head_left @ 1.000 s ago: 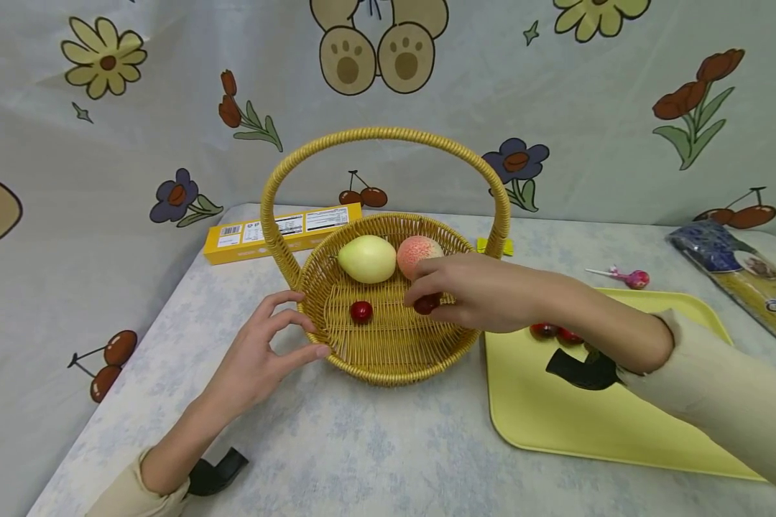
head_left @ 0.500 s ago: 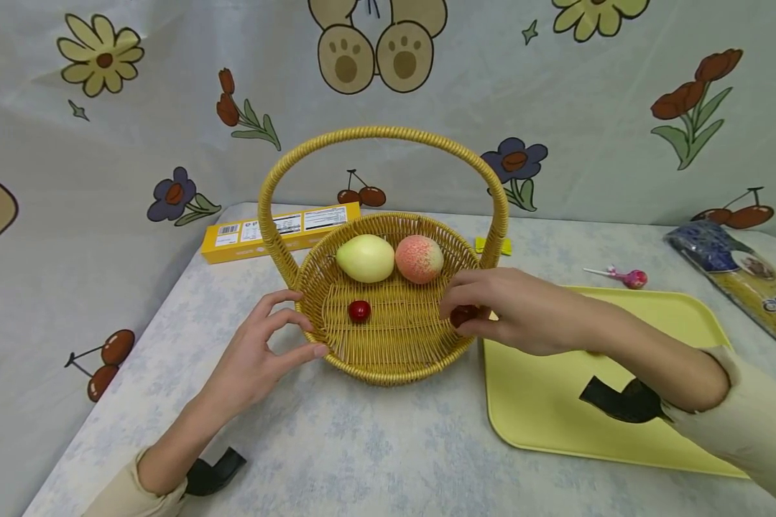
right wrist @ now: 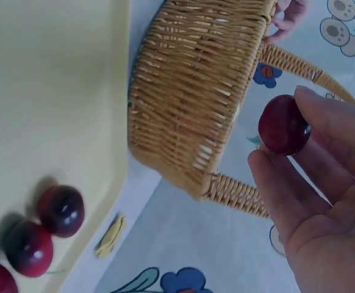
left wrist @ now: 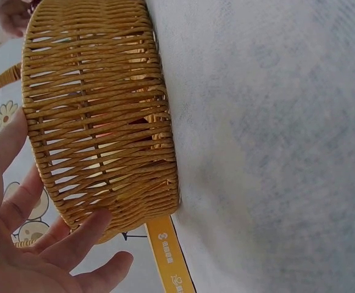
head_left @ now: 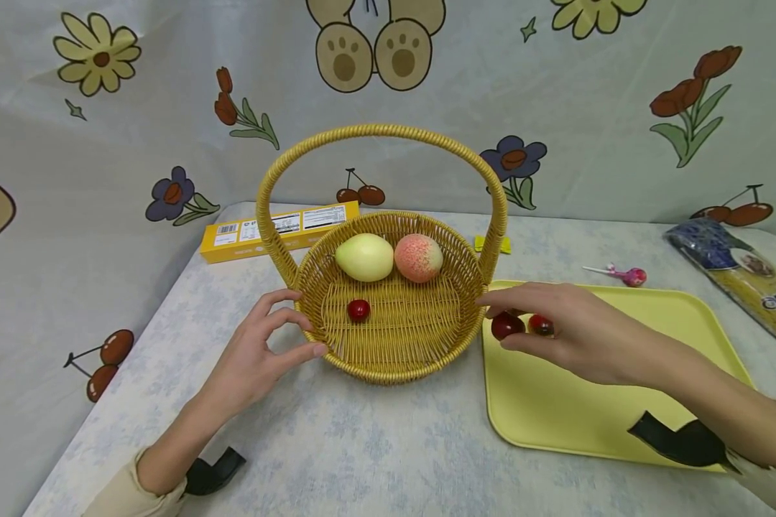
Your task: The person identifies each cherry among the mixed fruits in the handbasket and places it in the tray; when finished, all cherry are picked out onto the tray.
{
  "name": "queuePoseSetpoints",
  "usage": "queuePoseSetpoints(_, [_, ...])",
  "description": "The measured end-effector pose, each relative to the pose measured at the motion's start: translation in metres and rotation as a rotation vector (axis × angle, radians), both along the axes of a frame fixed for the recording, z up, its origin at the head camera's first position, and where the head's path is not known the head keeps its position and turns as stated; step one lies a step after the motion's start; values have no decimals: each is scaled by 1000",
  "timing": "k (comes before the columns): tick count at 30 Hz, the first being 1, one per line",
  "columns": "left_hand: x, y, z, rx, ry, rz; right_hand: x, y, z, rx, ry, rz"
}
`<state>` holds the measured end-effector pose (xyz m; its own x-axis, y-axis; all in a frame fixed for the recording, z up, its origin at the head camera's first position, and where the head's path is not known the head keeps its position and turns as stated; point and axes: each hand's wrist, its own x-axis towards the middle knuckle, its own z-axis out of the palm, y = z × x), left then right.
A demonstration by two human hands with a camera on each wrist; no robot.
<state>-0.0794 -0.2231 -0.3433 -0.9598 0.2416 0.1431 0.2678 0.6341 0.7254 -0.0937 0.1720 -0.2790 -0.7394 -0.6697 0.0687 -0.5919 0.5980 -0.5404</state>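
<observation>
My left hand [head_left: 261, 352] rests against the left side of a round wicker basket [head_left: 381, 375], thumb and fingertips at its rim. In the left wrist view its fingers [left wrist: 80, 241] spread along the woven outer wall. Inside the basket lie a pale green pear [head_left: 365, 258], a pink peach [head_left: 419, 258] and a dark red cherry [head_left: 358, 311]. To the basket's right, over the near left part of a yellow tray [head_left: 543, 416], my right hand [head_left: 575, 327] pinches another dark red cherry [right wrist: 283, 125] between thumb and fingers.
Several cherries [right wrist: 61, 210] lie on the tray, partly hidden by my right hand in the head view. Behind the basket is a yellow box [head_left: 252, 240]. A small yellow packet [head_left: 492, 245], a lollipop [head_left: 630, 276] and a pasta bag [head_left: 740, 269] lie farther right.
My right hand has moved right, out from over the basket to the tray, carrying the pinched cherry with it. My left hand has stayed at the rim.
</observation>
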Motion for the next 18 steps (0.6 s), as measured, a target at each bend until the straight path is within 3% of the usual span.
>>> queuePoseSetpoints(5, [0,0,1,-1,0,2,8,21,-9,4,51,-68])
queuePoseSetpoints(11, [0,1,2,-5,-3,4,12,40,-23,54,102,-88])
queuePoseSetpoints(18, [-1,1,0,4,-3,-2,15,54,-40,154,72,-96])
